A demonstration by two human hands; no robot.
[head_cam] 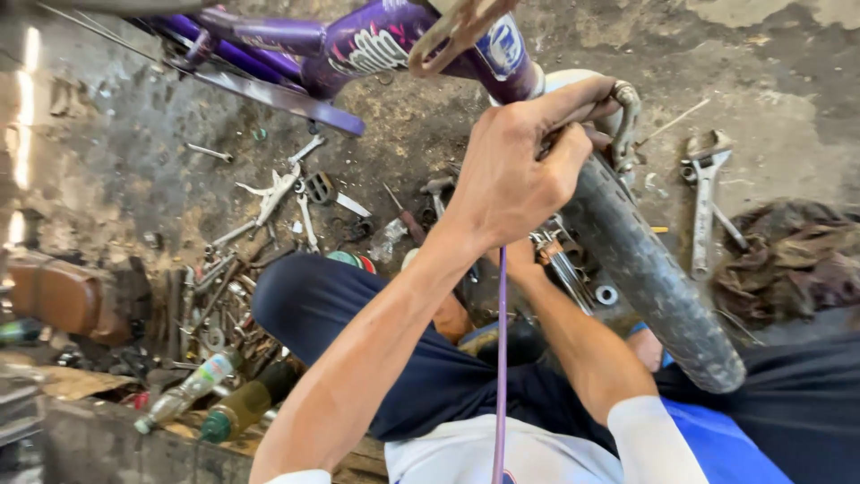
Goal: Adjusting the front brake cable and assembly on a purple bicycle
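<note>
Thin purple cable [501, 358] runs up to left hand [520, 175], fist closed near grey metal brake caliper [627, 121] at dusty black bicycle tyre [654, 278]. Right hand hidden behind left; grip unclear. Adjustable steel wrench [705, 193] lies on concrete floor [788, 90] beside tyre.

Left arm: bare forearm extends from the lower left of the view up toward the centre, wrist straight. Left hand [520, 170]: back of hand faces the camera, fingers curled closed in a grip, index finger extended along the top, thumb pressed against the fingertips. Right arm: forearm rises from the lower right, passing under the left wrist. Right hand: hidden behind the left hand and wrist; its grip state cannot be determined
</note>
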